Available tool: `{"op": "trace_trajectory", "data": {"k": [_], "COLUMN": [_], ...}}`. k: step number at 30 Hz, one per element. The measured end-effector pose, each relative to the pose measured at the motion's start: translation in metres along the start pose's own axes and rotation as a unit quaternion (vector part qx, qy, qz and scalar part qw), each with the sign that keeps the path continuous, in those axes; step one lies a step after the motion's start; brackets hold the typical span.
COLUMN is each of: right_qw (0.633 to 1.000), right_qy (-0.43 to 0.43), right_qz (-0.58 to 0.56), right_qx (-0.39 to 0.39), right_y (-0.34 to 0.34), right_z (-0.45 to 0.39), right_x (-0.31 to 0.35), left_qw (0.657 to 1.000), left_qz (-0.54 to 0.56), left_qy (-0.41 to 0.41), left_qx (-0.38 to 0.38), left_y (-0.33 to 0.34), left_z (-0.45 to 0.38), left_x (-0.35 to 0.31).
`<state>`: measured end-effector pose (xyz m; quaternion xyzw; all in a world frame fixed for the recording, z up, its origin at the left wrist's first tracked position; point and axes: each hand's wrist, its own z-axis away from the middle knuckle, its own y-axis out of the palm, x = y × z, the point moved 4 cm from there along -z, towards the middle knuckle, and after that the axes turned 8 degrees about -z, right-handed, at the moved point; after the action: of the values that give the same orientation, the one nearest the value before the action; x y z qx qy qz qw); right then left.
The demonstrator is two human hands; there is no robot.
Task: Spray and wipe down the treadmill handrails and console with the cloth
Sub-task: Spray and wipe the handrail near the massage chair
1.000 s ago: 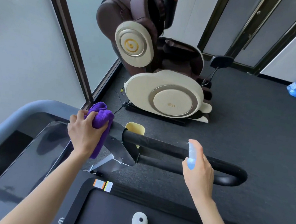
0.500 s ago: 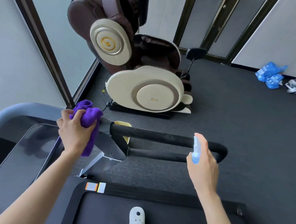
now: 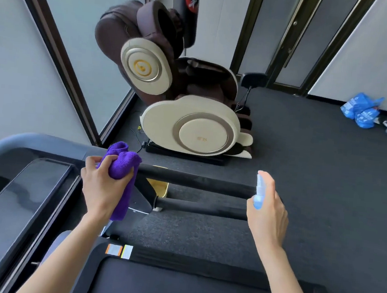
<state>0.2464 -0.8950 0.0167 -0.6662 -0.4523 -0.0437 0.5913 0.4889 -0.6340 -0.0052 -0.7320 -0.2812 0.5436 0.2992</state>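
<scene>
Handrail: while the view has swung a little since a second ago, the black padded handrail point(image 3: 196, 182) lies where it did, running from the console end on the left to the right hand; a second, lower bar point(image 3: 202, 208) runs beneath it.
Cloth: the purple cloth point(image 3: 121, 165) is bunched in the left hand point(image 3: 105, 184), fingers curled tight round it, its tail hanging down past the wrist; it sits at the handrail's left end, touching or just above it, I cannot tell which.
Spray bottle: the small pale-blue spray bottle point(image 3: 259, 193) is gripped upright in the right hand point(image 3: 268, 211), forefinger over the top, nozzle facing the handrail's right part, close to it.
Change: the right hand has stayed beside the rail with the bottle raised, and the cloth hand has barely shifted; no mist can be made out.
Meaning: the spraying of this rail looks to be in hand or just done, and the wipe along it not yet begun.
Console: the dark glossy console point(image 3: 15, 199) lies to the left, untouched by either hand.
Surroundings: a brown and cream massage chair point(image 3: 186, 112) stands beyond on the dark carpet point(image 3: 327, 184), with blue bags point(image 3: 361, 111) by the far wall.
</scene>
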Motion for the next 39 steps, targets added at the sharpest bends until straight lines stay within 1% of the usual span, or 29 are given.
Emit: {"op": "trace_trajectory", "data": {"k": [2, 7, 9, 12, 16, 20, 23, 27, 29, 31, 35, 37, 39], "right_qw": [1.000, 0.997, 0.994, 0.989, 0.981, 0.971, 0.973, 0.964, 0.963, 0.956, 0.947, 0.936, 0.918], "right_qy": [-0.018, -0.033, -0.057, -0.099, -0.131, -0.167, -0.160, -0.194, -0.186, -0.198, -0.218, -0.240, -0.277], "right_qz": [0.009, -0.028, -0.040, -0.076, -0.113, -0.126, -0.097, -0.126, -0.132, -0.146, -0.165, -0.181, -0.189], "right_qx": [0.020, 0.060, 0.081, 0.083, 0.085, 0.112, 0.138, 0.131, 0.144, 0.157, 0.170, 0.182, 0.211], "right_y": [-0.004, -0.032, -0.047, -0.061, -0.068, -0.066, -0.061, -0.065, -0.065, -0.068, -0.068, -0.068, -0.067], "right_z": [-0.004, -0.027, -0.039, -0.057, -0.079, -0.080, -0.083, -0.080, -0.082, -0.085, -0.110, -0.123, -0.136], "right_x": [-0.017, -0.078, -0.099, -0.116, -0.129, -0.134, -0.145, -0.161, -0.172, -0.183, -0.208, -0.221, -0.230], "left_qw": [1.000, 0.996, 0.993, 0.988, 0.982, 0.982, 0.982, 0.981, 0.979, 0.977, 0.969, 0.958, 0.940], "left_qz": [-0.001, 0.003, 0.016, 0.032, 0.037, 0.036, 0.042, 0.061, 0.055, 0.058, 0.054, 0.054, 0.052], "left_qy": [-0.016, -0.067, -0.099, -0.128, -0.161, -0.160, -0.159, -0.157, -0.171, -0.178, -0.201, -0.231, -0.270], "left_qx": [-0.017, -0.051, -0.065, -0.079, -0.088, -0.096, -0.096, -0.100, -0.097, -0.102, -0.137, -0.164, -0.200], "left_y": [0.003, 0.021, 0.031, 0.044, 0.061, 0.071, 0.079, 0.094, 0.100, 0.104, 0.122, 0.134, 0.145], "left_z": [0.015, 0.065, 0.090, 0.117, 0.147, 0.161, 0.163, 0.169, 0.176, 0.183, 0.202, 0.215, 0.228], "left_x": [-0.007, -0.043, -0.063, -0.092, -0.123, -0.141, -0.146, -0.154, -0.157, -0.167, -0.183, -0.196, -0.210]}}
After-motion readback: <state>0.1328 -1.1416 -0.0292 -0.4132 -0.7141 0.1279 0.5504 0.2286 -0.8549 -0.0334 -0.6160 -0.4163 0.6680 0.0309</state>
